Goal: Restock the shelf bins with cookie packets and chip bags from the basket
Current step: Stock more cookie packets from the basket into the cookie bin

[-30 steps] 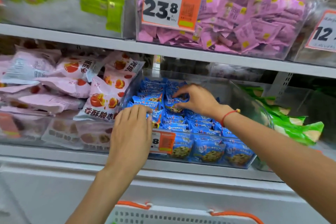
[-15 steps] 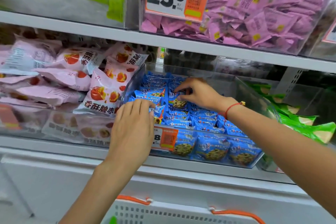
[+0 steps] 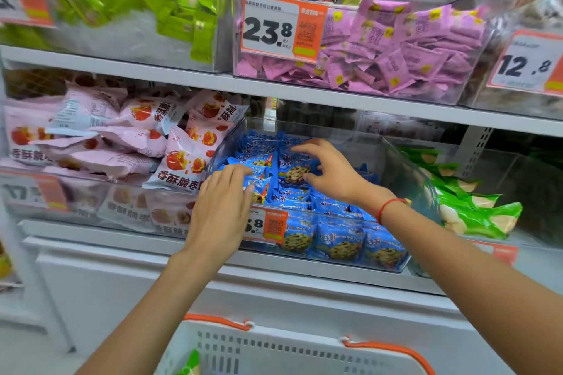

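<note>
Both hands reach into the clear bin [image 3: 393, 155] of blue cookie packets [image 3: 335, 240] on the lower shelf. The left hand [image 3: 224, 207] lies flat, fingers together, on the packets at the bin's front left. The right hand [image 3: 327, 170] has its fingers spread and curled over one packet [image 3: 294, 172] showing a cookie; whether it grips cannot be told. The white basket [image 3: 274, 353] sits below, a green bag [image 3: 190, 364] at its edge.
</note>
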### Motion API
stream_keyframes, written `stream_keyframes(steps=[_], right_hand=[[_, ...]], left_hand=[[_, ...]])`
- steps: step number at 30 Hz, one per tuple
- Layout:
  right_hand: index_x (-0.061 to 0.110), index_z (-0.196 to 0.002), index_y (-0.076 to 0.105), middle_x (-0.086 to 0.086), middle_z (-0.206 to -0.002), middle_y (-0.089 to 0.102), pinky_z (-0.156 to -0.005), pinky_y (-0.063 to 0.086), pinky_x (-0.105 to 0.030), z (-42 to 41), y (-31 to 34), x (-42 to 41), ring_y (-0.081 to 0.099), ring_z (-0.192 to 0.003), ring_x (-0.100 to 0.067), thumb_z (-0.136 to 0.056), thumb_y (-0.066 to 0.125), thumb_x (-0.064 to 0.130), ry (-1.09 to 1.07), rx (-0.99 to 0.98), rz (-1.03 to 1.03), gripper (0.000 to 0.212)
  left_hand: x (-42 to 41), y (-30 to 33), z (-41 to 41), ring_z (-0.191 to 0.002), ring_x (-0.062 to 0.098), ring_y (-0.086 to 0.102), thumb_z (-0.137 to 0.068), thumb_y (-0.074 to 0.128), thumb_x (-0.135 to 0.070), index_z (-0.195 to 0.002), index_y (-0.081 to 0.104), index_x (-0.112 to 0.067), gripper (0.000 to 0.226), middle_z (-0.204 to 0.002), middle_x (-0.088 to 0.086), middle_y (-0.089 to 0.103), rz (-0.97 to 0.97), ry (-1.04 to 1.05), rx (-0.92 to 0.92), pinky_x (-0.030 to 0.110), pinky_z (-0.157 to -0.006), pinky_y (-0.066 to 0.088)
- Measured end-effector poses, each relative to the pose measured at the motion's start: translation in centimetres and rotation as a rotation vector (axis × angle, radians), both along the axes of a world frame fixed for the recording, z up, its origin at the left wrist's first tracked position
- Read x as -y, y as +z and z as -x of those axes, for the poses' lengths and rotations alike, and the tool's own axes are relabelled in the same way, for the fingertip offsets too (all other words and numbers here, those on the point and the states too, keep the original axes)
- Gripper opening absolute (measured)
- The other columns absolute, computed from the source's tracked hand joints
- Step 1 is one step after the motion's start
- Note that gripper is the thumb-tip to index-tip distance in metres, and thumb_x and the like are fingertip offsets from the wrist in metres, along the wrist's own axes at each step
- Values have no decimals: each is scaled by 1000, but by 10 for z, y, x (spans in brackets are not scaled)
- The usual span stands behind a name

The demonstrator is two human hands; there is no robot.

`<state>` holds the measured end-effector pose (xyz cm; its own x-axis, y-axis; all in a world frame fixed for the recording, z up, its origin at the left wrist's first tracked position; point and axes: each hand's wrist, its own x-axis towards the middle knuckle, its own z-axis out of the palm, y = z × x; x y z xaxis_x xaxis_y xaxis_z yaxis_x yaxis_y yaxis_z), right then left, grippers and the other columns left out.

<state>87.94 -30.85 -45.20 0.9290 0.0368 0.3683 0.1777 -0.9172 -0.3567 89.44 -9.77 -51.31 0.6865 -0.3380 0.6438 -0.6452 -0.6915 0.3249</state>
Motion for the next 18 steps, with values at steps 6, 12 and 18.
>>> stream_keyframes(steps=[6,12,18], right_hand=[[25,-106,66,7,-102,56,-75,47,-19,79,-20,-20,55,-90,-7,-86,70,20,139,244,-229,21],[29,-85,70,11,-68,61,-59,42,-17,120,-93,-17,54,-61,-6,-81,67,33,95,-31,-294,7],[31,-89,70,14,-73,61,-83,50,-26,145,-204,7,57,-67,-3,-88,60,19,-73,-533,-246,16]], left_hand=[[-4,-8,32,-110,14,47,-96,44,-34,-117,57,-20,29,-118,-5,58,191,-51,122,26,-91,34],[8,-61,83,-92,11,52,-92,46,-35,-103,61,-24,22,-99,-12,59,358,-110,13,25,-79,40],[7,-146,101,-94,7,55,-87,37,-44,-100,63,-30,32,-95,-18,59,-36,-146,-322,21,-76,39]])
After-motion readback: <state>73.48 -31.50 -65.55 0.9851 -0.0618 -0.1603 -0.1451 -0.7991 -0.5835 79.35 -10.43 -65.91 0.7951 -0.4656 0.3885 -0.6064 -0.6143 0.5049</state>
